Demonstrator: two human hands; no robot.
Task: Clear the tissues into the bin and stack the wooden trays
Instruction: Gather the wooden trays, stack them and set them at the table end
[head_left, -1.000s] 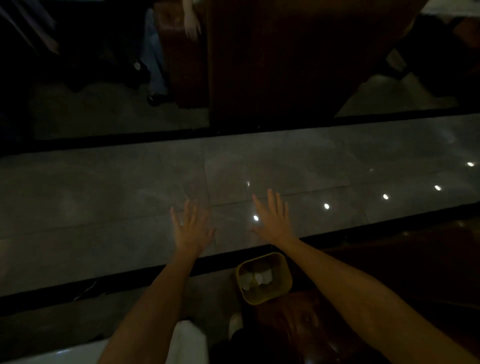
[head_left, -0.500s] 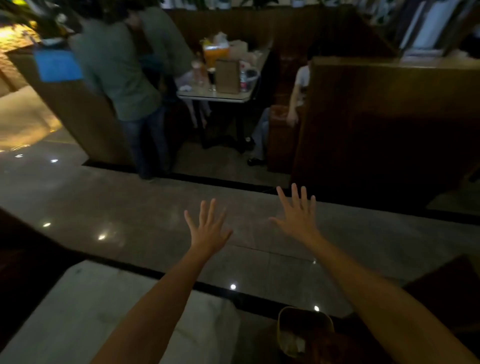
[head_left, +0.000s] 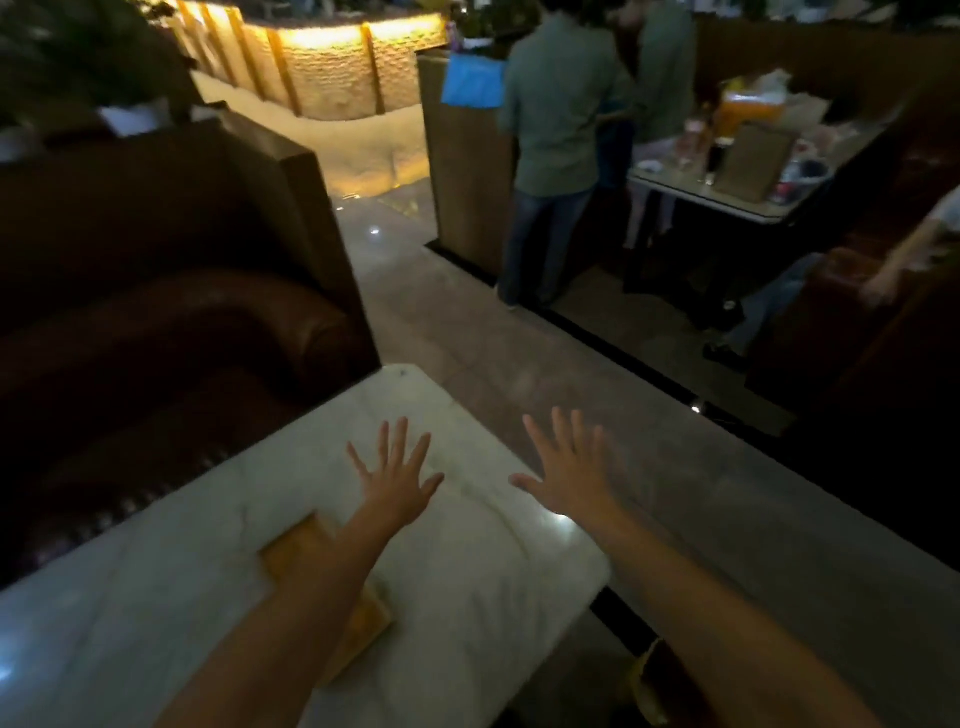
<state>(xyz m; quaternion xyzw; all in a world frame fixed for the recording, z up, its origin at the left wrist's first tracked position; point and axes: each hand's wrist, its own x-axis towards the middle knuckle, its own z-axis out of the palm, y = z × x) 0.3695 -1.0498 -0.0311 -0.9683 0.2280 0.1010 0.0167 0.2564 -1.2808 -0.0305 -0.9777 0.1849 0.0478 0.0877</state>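
My left hand (head_left: 397, 480) hovers flat over the white marble table (head_left: 467, 587), fingers spread, holding nothing. My right hand (head_left: 574, 470) is stretched out past the table's right edge, also spread and bare. A wooden tray (head_left: 296, 548) lies on the table, mostly hidden beneath my left forearm. Only the yellow rim of the bin (head_left: 644, 686) shows on the floor under my right forearm. No tissues are visible.
A brown leather booth seat (head_left: 171, 338) runs along the table's left side. A tiled aisle (head_left: 519, 364) passes to the right. Two people (head_left: 556, 135) stand at another laden table (head_left: 727, 192) at the far right, and a seated person's arm (head_left: 904, 254) shows at the edge.
The view has swung up and to the left, from the floor and bin to the marble table. Both hands stay open and spread; the wooden tray has come into sight.
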